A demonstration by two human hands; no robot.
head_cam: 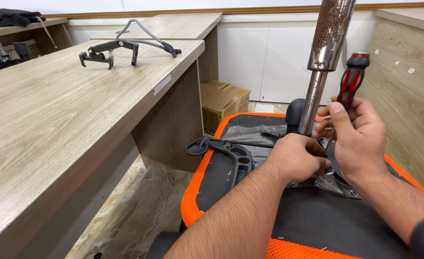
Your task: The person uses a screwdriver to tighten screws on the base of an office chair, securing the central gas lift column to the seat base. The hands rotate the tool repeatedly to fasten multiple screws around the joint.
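The screwdriver [350,86] is gripped by the right hand [358,139], fingers [334,109] closed round its red-and-black handle right of centre. The left hand [296,158] is curled at the foot of the metal column [323,62], fingers wrapped and partly hidden. The screwdriver's shaft is hidden behind the hands; it is held nearly upright, handle uppermost, above the upturned orange chair seat [197,192].

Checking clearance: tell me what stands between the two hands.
In the head view, the metal chair column rises between the left hand and the right hand.
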